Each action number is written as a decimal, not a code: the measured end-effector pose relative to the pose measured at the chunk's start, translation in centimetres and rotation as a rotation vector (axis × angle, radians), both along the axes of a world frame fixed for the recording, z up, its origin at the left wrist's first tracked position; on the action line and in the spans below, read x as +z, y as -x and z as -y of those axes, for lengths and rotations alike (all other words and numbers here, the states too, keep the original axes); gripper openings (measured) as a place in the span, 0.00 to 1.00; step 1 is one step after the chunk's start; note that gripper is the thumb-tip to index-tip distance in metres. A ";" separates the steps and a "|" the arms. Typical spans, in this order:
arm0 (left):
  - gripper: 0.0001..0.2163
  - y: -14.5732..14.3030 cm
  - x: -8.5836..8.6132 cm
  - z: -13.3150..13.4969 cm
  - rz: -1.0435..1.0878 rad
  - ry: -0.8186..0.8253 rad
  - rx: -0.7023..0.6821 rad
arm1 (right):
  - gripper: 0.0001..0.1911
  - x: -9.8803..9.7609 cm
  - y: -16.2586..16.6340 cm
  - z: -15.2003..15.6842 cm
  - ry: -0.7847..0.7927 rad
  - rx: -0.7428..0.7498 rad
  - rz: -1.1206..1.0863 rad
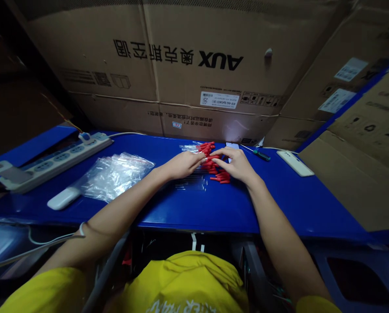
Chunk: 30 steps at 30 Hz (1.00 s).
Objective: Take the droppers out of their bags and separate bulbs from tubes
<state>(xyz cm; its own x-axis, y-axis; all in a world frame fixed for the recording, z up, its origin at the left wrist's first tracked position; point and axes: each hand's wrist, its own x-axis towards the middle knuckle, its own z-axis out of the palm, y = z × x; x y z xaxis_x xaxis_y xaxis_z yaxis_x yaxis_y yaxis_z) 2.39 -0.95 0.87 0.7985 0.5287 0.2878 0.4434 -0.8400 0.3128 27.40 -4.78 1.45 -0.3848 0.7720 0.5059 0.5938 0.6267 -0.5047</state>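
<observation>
A pile of small red-handled pieces with thin, clear or metallic shafts [223,177] lies on the blue tabletop, the red ends to the right and the shafts to the left. My left hand [185,165] comes over the shafts with its fingers pressed together at the red ends; what they hold is hidden. From the right, my right hand [236,164] curls its thumb and fingers around a red handle in the pile. Several thin shafts [194,183] show below my left hand.
Clear zip bags [119,174] lie in a stack at left, beside a white case [64,198] and a power strip [60,158]. At right are a green-handled screwdriver [261,154] and a pale phone [295,162]. A large cardboard box [181,26] stands behind the table [194,213].
</observation>
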 end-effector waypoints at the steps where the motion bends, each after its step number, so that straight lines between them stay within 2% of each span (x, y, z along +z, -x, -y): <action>1: 0.17 -0.1 0.1 0.2 -0.004 -0.010 0.014 | 0.10 -0.1 0.3 0.1 -0.004 0.000 0.005; 8: 0.16 -0.6 0.2 0.8 -0.057 0.007 0.096 | 0.08 -0.6 1.4 0.0 0.000 -0.026 -0.037; 16: 0.15 -0.2 -0.5 0.1 -0.037 -0.003 0.009 | 0.10 -0.3 0.4 -0.1 0.034 0.063 -0.044; 23: 0.16 -0.3 -0.8 -0.3 0.033 0.044 0.042 | 0.10 -0.4 -0.2 -0.3 0.007 -0.069 -0.075; 25: 0.17 -0.1 -0.7 -0.2 0.068 0.057 0.061 | 0.11 -0.4 0.1 -0.3 0.017 -0.100 -0.071; 30: 0.21 0.9 0.4 -0.4 0.139 0.085 0.122 | 0.10 -0.1 0.5 0.0 0.051 -0.053 -0.136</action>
<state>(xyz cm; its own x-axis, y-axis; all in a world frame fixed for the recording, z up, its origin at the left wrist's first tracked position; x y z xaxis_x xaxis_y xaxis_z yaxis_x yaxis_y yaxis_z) 1.44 -0.54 1.24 0.6828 0.6463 0.3407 0.4880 -0.7505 0.4456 26.86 -4.82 1.35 -0.2734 0.8157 0.5097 0.5497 0.5674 -0.6132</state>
